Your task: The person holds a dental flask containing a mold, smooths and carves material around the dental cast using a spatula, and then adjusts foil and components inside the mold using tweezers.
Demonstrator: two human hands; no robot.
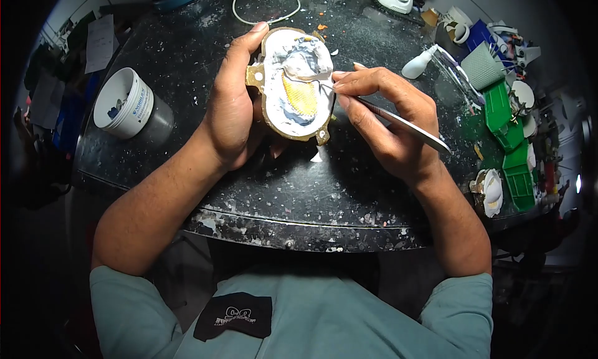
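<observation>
My left hand [232, 103] grips a brass dental flask half [254, 76] by its left side, holding it tilted up above the table. White plaster [272, 60] fills the flask, with a yellow mesh-textured patch [300, 98] and grey-blue smears in the hollow. In my right hand [392, 110] is a slim metal dental spatula [408, 123], pinched between thumb and fingers. Its tip end reaches the plaster near the flask's right rim; whether it touches is hard to tell. The fingers of my left hand behind the flask are mostly hidden.
A white tub [124, 103] with bits inside stands at left. To the right lie a small white squeeze bottle [418, 65], green trays [503, 119], a green textured cup [481, 65] and another plaster-filled flask part [489, 194]. A white cable [265, 22] curls at the back.
</observation>
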